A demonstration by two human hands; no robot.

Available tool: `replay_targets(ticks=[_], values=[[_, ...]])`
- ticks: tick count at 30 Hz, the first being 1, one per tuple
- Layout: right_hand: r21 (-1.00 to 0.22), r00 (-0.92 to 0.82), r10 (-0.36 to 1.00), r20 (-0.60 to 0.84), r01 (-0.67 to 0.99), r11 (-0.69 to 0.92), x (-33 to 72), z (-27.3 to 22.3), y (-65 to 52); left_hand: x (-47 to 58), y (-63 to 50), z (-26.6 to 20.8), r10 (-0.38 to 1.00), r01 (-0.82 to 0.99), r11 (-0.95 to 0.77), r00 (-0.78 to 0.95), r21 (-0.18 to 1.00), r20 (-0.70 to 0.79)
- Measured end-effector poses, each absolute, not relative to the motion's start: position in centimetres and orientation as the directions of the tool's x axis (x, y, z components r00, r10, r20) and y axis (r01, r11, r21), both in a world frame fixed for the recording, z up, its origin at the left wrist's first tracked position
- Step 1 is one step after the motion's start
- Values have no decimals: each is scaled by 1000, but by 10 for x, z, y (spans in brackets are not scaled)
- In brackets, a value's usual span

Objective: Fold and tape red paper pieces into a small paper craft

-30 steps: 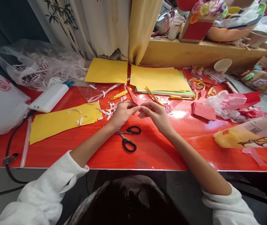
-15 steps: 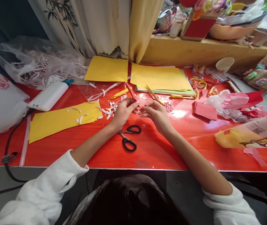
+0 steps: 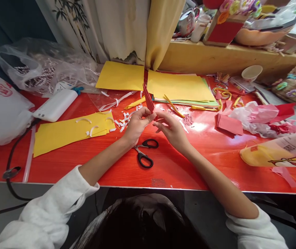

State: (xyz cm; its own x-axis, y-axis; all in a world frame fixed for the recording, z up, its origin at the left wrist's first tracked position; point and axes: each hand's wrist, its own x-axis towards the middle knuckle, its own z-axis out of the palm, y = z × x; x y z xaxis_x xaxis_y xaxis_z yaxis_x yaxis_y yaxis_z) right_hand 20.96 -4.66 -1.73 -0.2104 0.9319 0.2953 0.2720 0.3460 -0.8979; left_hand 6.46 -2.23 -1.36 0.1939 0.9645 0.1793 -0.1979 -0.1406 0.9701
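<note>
A folded red paper piece [image 3: 148,97] stands nearly upright, its narrow tip pointing away from me. My left hand [image 3: 136,127] is closed, pinching the paper's lower end between thumb and fingers. Bent inward, the fingers of my right hand [image 3: 172,129] meet that same lower end beside my left thumb; the exact contact is partly hidden. Below the hands, black-handled scissors [image 3: 145,160] lie on the red table [image 3: 189,169], their blades partly covered by my left wrist. White paper scraps [image 3: 123,121] lie left of the hands, and a folded yellow strip [image 3: 173,105] lies behind the right.
Yellow sheets [image 3: 120,76] and a stack of coloured paper [image 3: 180,84] lie at the back. More yellow paper [image 3: 59,136] and a white power bank [image 3: 56,104] are leftward. Red paper squares [image 3: 229,125], crumpled tissue [image 3: 262,112] and a plastic cup [image 3: 257,152] occupy the right.
The red paper has turned more upright and shows more above my left hand. My right fingers have shifted slightly at its lower end. The view has moved a little.
</note>
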Motion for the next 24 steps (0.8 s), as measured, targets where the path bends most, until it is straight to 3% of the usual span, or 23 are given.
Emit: replay_targets(ticks=[3, 6, 9, 13, 18, 21, 24], values=[[-804, -171, 920, 351, 449, 391, 210, -17, -46, 66, -24, -15, 966, -152, -167, 171, 974, 193], [-762, -218, 910, 352, 498, 414, 210, -16, -47, 66, -26, -14, 956, -89, -221, 179, 971, 234], [-739, -294, 895, 335, 508, 443, 207, -17, -50, 61, -22, -8, 928, 15, -370, 59, 929, 368], [-800, -363, 904, 224, 461, 383, 200, -20, -55, 54, -13, -5, 926, -53, -374, -65, 926, 371], [-943, -166, 983, 74, 308, 123, 203, -18, -51, 57, -14, -13, 961, -48, -225, 157, 973, 229], [-978, -302, 952, -50, 206, 13, 204, -15, -51, 62, -20, -18, 966, 7, -216, 149, 976, 213], [-990, -347, 935, -67, 142, -18, 201, -15, -54, 66, -24, -21, 964, 21, -237, 129, 971, 232]])
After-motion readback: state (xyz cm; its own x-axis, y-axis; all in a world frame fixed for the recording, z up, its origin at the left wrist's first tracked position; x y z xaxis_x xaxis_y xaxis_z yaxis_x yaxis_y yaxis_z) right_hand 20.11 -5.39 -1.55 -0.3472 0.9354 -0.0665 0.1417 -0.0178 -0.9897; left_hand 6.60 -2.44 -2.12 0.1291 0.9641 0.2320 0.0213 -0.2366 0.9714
